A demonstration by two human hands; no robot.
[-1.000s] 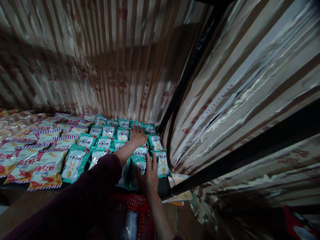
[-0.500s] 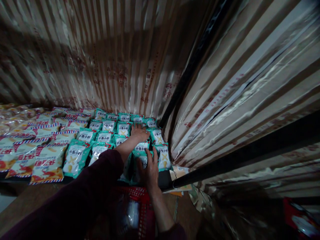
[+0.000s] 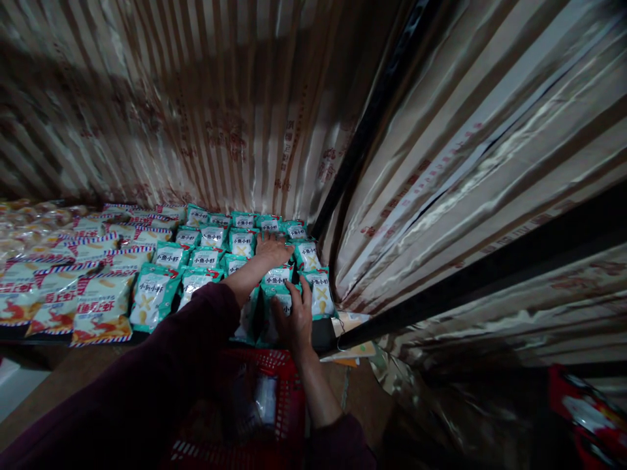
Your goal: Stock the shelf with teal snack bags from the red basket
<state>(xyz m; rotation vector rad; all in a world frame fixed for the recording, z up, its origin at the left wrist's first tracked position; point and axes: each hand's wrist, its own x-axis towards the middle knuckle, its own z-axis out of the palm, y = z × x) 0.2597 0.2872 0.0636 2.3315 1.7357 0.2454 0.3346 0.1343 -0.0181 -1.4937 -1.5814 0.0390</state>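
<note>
Rows of teal-and-white snack bags (image 3: 154, 295) lie on a dark shelf at the middle of the view. My left hand (image 3: 273, 252) reaches across them and rests palm down, fingers stretched out, on a bag in a rear row that it mostly covers. Closer to me, my right hand (image 3: 298, 320) lies against a front teal snack bag (image 3: 271, 318), thumb and fingers apart. Just right of it sits another teal bag (image 3: 321, 294). Neither hand is lifting a bag.
Cream snack bags with striped edges (image 3: 102, 310) fill the shelf's left part, beyond them clear-wrapped items (image 3: 29, 228). A red basket (image 3: 287, 398) with packets stands below the shelf. Pleated curtains (image 3: 235, 98) hang behind and right, with dark poles (image 3: 365, 147). A red package (image 3: 582, 408) is at lower right.
The view has shifted slightly, so the shelf sits a little higher and more of the red basket shows. Both hands stay at nearly the same bags.
</note>
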